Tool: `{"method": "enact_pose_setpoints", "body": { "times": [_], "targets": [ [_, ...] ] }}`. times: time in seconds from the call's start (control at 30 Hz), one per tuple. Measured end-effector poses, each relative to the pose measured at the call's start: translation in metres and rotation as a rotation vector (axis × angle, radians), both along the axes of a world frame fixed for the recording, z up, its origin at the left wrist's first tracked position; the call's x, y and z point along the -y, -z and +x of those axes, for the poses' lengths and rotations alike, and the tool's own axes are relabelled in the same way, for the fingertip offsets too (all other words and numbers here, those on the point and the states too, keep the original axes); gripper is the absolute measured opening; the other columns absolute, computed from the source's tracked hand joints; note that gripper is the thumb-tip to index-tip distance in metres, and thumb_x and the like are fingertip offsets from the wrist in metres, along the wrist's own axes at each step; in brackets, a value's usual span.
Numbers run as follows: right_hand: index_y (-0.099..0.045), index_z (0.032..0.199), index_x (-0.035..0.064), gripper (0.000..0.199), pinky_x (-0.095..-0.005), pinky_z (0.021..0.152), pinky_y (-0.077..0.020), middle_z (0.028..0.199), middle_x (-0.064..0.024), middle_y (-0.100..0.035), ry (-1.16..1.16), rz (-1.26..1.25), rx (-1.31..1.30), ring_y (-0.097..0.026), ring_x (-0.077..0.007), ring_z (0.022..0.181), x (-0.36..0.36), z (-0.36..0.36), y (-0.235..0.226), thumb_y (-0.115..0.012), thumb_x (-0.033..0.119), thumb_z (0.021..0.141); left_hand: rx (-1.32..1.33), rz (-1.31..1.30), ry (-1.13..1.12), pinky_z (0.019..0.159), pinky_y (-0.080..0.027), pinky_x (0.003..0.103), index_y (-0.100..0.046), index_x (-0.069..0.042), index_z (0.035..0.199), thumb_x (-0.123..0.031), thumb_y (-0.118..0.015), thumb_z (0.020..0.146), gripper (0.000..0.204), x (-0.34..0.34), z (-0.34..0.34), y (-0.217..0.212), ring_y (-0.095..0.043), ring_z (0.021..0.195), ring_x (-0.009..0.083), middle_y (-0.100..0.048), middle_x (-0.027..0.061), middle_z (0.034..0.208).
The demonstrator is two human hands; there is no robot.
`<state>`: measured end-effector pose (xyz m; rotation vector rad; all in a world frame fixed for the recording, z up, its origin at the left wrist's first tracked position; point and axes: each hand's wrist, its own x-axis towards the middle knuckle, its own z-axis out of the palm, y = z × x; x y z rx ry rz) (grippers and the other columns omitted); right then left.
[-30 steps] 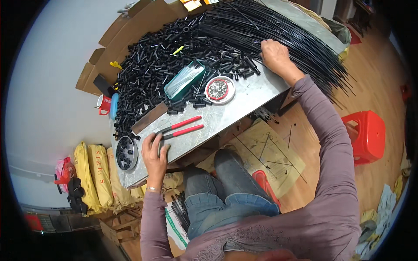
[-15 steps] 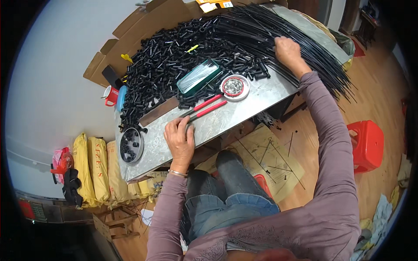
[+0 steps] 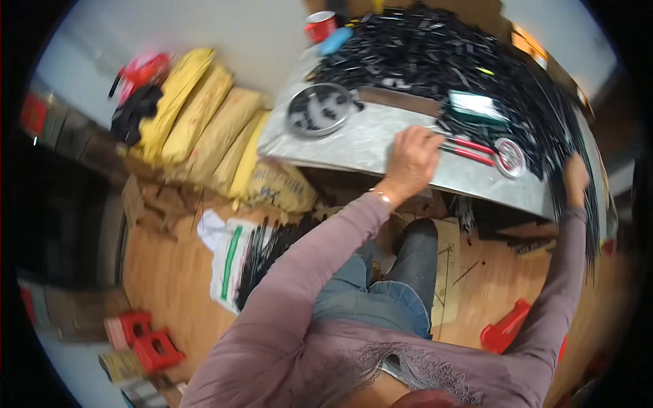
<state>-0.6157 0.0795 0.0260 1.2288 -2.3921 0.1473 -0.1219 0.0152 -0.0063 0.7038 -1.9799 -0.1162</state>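
My left hand rests at the table's front edge, its fingers bent but loose over the head end of pliers with red handles. At the far right, my right hand is closed among long thin black rods. Motion blurs its fingertips. Beside the plier handles stands a small round white dish with tiny metallic pieces. Behind it lies a green tray holding pale, shiny contents. A large heap of short black tubular pieces covers the back of the table.
A round clear-walled container with black pieces sits at the table's left. A brown strip borders the heap. Red mug and blue object stand behind. Yellow sacks lean at left; a red stool is on the floor.
The view has swung left, so the table now appears further right and more of the sacks and floor shows. My left hand stays by the pliers, my right among the rods.
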Motion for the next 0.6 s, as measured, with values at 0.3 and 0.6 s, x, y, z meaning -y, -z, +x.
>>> {"method": "enact_pose_setpoints", "body": {
  "times": [0.3, 0.6],
  "targets": [
    [-0.06, 0.097, 0.0014, 0.036, -0.0489, 0.077, -0.0461, 0.098, -0.0267, -0.062, -0.095, 0.082, 0.024, -0.058, -0.0434, 0.095, 0.016, -0.029, -0.024, -0.052, 0.036, 0.091, -0.054, -0.041, -0.031, 0.085, -0.039, 0.039, -0.061, -0.005, 0.098, -0.008, -0.064, 0.075, 0.023, -0.007, 0.018, 0.004, -0.051, 0.096, 0.0251, -0.056, 0.0077, 0.095],
    [-0.061, 0.09, -0.0056, 0.039, -0.0392, 0.061, -0.0457, 0.073, -0.0197, -0.063, -0.279, -0.168, 0.264, -0.06, -0.029, 0.062, 0.015, 0.058, -0.172, -0.056, 0.033, 0.087, -0.156, 0.046, 0.063, 0.079, -0.043, 0.039, -0.063, -0.007, 0.088, -0.006, -0.063, 0.075, 0.013, -0.001, 0.015, 0.004, -0.056, 0.088, 0.0273, -0.06, 0.0083, 0.086]
  ]
}}
